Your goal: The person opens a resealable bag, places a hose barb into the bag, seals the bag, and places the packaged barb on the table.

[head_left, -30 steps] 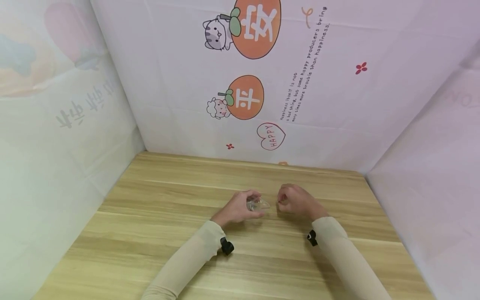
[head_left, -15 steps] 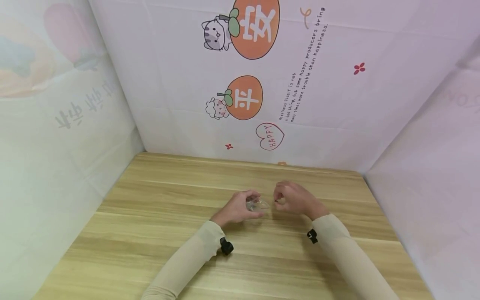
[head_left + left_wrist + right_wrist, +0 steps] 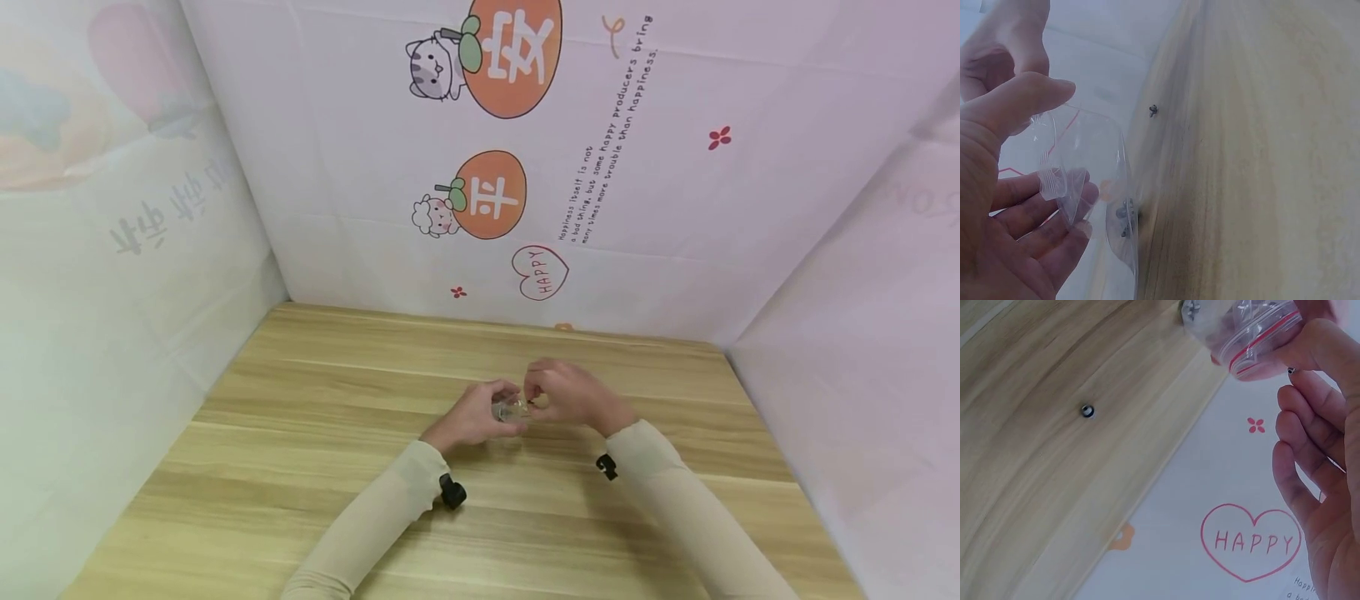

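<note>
A clear zip bag (image 3: 511, 408) with a red line along its mouth is held open between the thumb and fingers of the left hand (image 3: 476, 415). Several small dark metal pieces (image 3: 1125, 215) lie in the bottom of the bag (image 3: 1094, 144). At the bag's mouth, the right hand (image 3: 567, 395) pinches a tiny dark piece (image 3: 1291, 370) between thumb and index finger, its other fingers loosely bent. One more small metal piece (image 3: 1087, 411) lies on the wooden table, apart from both hands.
The wood-grain table (image 3: 315, 367) is bounded by a printed white cloth (image 3: 360, 183) at the back and pale cloth walls at both sides. A black wrist camera (image 3: 452, 492) sits at the left sleeve, another (image 3: 607, 467) at the right.
The right hand has moved left from beside the bag to its mouth, still pinching. The left hand and the bag have stayed nearly in place.
</note>
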### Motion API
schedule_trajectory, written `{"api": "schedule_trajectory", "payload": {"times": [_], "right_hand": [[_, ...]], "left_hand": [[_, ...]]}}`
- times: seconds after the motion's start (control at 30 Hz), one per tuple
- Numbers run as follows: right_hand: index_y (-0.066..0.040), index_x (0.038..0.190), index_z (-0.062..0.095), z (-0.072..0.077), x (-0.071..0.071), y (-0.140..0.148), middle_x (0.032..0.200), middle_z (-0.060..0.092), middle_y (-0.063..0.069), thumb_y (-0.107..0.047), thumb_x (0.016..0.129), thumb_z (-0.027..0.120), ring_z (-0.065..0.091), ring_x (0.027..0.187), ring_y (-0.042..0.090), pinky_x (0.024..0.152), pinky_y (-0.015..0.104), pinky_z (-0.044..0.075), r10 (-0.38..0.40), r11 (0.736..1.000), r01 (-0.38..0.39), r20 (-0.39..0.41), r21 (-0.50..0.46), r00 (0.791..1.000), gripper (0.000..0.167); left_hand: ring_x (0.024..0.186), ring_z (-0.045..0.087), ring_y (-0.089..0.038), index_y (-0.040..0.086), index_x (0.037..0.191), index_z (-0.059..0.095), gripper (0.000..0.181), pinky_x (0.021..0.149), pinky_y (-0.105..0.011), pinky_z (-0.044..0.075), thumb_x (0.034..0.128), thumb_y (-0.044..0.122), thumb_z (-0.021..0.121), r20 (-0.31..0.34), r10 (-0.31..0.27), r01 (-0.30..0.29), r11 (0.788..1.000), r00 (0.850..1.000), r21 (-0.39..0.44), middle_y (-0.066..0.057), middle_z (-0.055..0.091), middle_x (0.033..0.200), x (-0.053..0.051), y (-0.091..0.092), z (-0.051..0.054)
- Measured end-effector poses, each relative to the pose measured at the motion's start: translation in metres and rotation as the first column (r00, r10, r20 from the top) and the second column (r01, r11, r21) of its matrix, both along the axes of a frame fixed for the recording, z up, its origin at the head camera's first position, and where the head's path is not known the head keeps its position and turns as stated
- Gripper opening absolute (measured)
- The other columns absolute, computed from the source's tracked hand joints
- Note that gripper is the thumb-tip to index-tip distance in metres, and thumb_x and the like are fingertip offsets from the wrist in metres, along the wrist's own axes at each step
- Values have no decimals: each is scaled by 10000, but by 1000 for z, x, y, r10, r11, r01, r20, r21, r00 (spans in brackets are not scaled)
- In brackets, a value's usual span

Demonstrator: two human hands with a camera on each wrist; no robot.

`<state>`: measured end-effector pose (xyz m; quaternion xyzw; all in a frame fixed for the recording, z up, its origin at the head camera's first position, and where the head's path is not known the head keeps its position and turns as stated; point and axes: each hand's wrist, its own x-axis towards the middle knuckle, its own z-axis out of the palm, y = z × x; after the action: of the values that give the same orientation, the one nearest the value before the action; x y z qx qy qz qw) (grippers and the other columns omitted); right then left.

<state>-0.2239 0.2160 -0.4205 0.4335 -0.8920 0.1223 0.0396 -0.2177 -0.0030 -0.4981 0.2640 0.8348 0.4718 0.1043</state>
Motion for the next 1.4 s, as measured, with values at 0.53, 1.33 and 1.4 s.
{"api": "schedule_trajectory", "payload": {"times": [0.53, 1.33, 1.4], "right_hand": [[-110, 860, 754, -9, -3, -5, 864, 706, -23, -77, 812, 797, 673, 818, 118, 740, 252, 597, 18, 1000, -19, -28, -14, 999, 72], [-43, 988, 806, -5, 3, 36, 988, 742, 41, -163, 828, 879, 706, 917, 182, 846, 360, 638, -26, 999, 30, -98, 32, 995, 213], [-48, 996, 810, -8, 2, 40, 992, 743, 36, -164, 832, 875, 702, 913, 174, 842, 355, 636, -25, 998, 30, -96, 46, 995, 211]], "left_hand": [[1291, 645, -213, 133, 1403, 634, 594, 1116, -403, 533, 883, 297, 871, -8, -1, 1, 1000, 1000, -5, -37, 700, 1371, 0, 1, 0], [1297, 649, -246, 72, 1429, 618, 666, 1128, -425, 526, 869, 316, 884, 7, 12, -12, 1000, 1000, 11, -83, 712, 1368, 0, 0, 0], [1302, 647, -250, 63, 1432, 613, 671, 1133, -426, 524, 869, 310, 884, 10, 8, -9, 1000, 1000, 14, -87, 710, 1369, 0, 0, 0]]}}
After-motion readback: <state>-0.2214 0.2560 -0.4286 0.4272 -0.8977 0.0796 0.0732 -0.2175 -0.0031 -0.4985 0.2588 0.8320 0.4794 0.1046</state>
